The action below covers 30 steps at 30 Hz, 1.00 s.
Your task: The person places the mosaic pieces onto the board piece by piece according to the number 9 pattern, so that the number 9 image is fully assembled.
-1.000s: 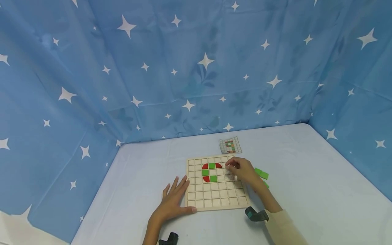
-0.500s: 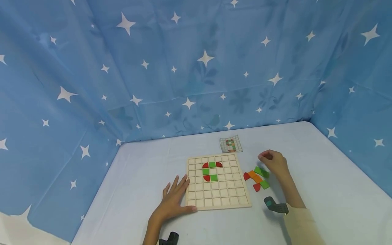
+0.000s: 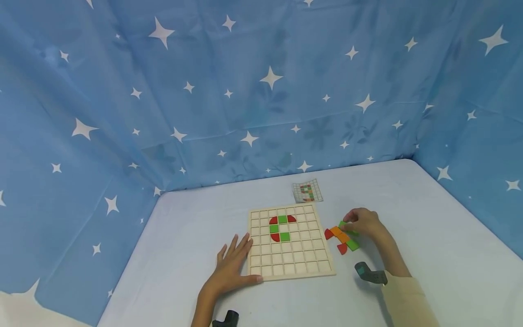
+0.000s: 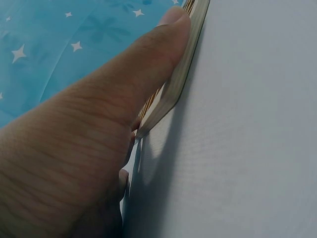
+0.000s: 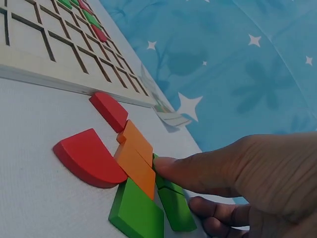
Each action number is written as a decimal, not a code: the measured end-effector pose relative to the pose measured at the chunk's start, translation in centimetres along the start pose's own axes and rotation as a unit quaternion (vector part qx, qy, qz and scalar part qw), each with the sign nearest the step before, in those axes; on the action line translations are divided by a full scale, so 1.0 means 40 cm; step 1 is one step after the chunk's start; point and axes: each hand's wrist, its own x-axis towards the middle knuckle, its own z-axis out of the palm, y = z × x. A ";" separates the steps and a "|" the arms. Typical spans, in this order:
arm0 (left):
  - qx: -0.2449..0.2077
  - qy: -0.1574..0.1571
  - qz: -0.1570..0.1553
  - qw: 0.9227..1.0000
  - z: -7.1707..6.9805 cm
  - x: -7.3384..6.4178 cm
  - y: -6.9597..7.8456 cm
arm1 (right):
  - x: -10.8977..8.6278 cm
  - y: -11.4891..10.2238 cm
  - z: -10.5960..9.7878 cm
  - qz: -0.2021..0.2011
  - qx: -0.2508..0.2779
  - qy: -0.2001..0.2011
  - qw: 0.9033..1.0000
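My left hand rests at the left edge of a light wooden grid board, fingers spread and thumb on the near edge. In the left wrist view the thumb lies along the board's side. Red quarter-round and green square tiles sit in the board's upper cells, among them a green tile. My right hand is down at the loose tiles right of the board. Its thumb and curled fingers pinch a green square tile, partly hidden by the thumb, beside another green tile.
Loose on the table lie orange tiles, a red quarter-round tile, a second red tile and a green tile. A printed pattern card lies behind the board. A blue star-patterned curtain encloses the table.
My right hand has moved from over the board's upper right out to the right, then down onto the loose green tiles. The left hand stays at the board's edge.
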 end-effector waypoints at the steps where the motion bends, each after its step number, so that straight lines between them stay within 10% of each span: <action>1: 0.002 0.001 -0.001 1.000 -0.001 0.000 0.000 | 0.001 -0.001 0.000 0.000 0.000 -0.002 1.000; 14: 0.006 0.000 -0.007 1.000 -0.001 -0.006 -0.004 | 0.002 0.005 0.015 -0.029 0.035 -0.009 0.999; 30: 0.005 0.007 0.002 1.000 0.000 -0.004 -0.001 | 0.004 -0.005 0.014 -0.121 0.082 0.123 0.982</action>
